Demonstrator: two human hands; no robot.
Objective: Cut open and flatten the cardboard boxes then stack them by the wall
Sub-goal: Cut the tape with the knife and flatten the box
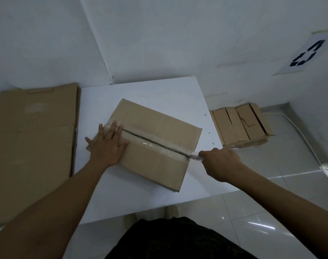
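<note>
Surface: white table (pixel 159 90) against a white wall (pixel 178 34); tiled floor (pixel 271 212) right of the table.
Task item: box (pixel 150 118), closed, lying askew at the table's middle; taped seam (pixel 154 143) on top shows a dark slit along its length.
Left grip: left hand (pixel 107 146) flat, fingers spread, pressing the box end nearer the table's left side; nothing clasped.
Right grip: right hand (pixel 221 161) curled round a knife (pixel 196 157), tip at the seam's end towards the table's right side.
Handling, judged: light, probably empty; panels stiff, flaps yielding at the seam; tape glossy and slick; box liable to skid on the smooth table.
Hold, judged: palm on a flap, clear of the cut line; flap edges and corners for flattening.
Other stock: flat sheet (pixel 34 146) left of the table; flattened stack (pixel 239 124) on the floor right of the table, at the wall.
</note>
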